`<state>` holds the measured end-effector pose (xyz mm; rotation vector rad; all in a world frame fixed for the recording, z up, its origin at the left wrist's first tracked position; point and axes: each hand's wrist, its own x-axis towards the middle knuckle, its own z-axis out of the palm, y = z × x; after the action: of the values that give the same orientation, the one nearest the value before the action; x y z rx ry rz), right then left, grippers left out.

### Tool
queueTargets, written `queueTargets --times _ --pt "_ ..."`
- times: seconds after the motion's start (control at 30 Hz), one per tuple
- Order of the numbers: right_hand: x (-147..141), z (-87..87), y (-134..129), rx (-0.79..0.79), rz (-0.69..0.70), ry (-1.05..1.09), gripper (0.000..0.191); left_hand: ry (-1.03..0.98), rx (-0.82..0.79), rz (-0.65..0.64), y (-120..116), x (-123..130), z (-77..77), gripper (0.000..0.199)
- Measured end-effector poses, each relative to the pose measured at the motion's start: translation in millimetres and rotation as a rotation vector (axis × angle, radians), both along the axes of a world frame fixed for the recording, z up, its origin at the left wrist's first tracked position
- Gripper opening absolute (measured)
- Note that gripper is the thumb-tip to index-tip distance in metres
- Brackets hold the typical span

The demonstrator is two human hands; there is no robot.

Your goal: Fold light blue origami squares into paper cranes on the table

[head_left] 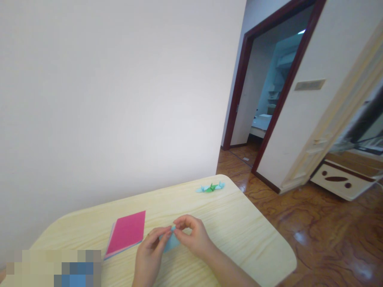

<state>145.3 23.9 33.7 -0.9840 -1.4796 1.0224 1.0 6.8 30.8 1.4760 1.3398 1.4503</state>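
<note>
A piece of light blue paper [172, 244] is held just above the table, near its front. My left hand [152, 247] pinches its upper left edge between thumb and fingers. On the other side, my right hand [194, 236] grips the upper right edge with thumb and index finger. The fingertips of both hands nearly meet at the paper's top, and they cover part of it. To the left lies a stack of square paper sheets [128, 233] with a pink one on top.
Small folded paper figures, a green one [212, 187] between light blue ones, lie at the back right of the pale wooden table [251, 239]. A white wall [119, 99] borders the table's far side. A doorway and a low cabinet [344, 179] are at the right.
</note>
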Motion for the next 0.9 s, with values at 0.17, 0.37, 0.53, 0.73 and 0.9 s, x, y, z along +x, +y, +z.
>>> queueTargets --times 0.17,0.37,0.53,0.73,0.9 --pt "1 5.8 -1 0.001 -0.006 -0.065 0.008 -0.021 -0.07 -0.007 0 1 -0.5 0.024" --pt "3 4.3 5 -0.045 -0.029 -0.08 0.006 -0.113 -0.224 0.053 3 -3 0.5 0.044" --pt "4 -7.0 8 -0.056 0.011 0.036 0.013 -0.082 -0.283 -0.068 2 -2 5.1 0.041" --pt "4 -12.4 9 -0.058 0.064 -0.026 0.016 -0.006 -0.32 -0.068 1 1 4.6 0.042" --pt "4 -20.7 15 -0.2 0.051 0.008 0.023 0.013 -0.256 -0.006 3 -3 -4.3 0.042"
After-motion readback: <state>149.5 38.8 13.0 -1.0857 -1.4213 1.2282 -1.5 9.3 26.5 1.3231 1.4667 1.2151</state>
